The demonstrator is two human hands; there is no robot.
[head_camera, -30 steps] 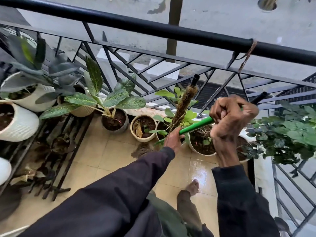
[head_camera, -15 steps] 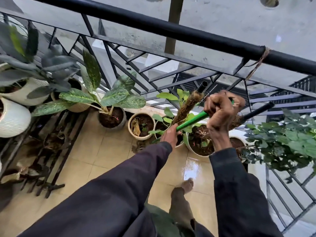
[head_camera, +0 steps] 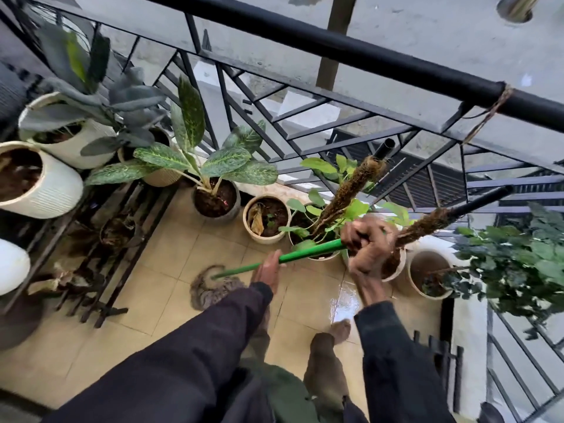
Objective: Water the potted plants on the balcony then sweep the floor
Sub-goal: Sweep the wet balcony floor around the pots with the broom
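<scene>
Both my hands hold a green mop handle [head_camera: 308,253]. My right hand [head_camera: 367,245] grips its upper end in front of the pots by the railing. Lower down, my left hand [head_camera: 268,270] holds the shaft. The grey mop head [head_camera: 210,290] lies on the tan tiled floor [head_camera: 164,254], left of my left wrist. Several potted plants stand along the railing: a spotted-leaf plant [head_camera: 213,169], a small beige pot [head_camera: 267,219] and two pots with moss poles [head_camera: 348,190].
A black metal railing [head_camera: 335,47] runs across the back and right. White pots [head_camera: 39,181] sit on a dark rack [head_camera: 100,254] at left. A wet patch [head_camera: 343,300] shines on the tiles near my bare foot [head_camera: 340,329]. A bushy green plant [head_camera: 512,264] hangs at right.
The mop handle has swung down and left, bringing the mop head into view on the tiles. Both hands moved lower with it. The camera has tilted further down.
</scene>
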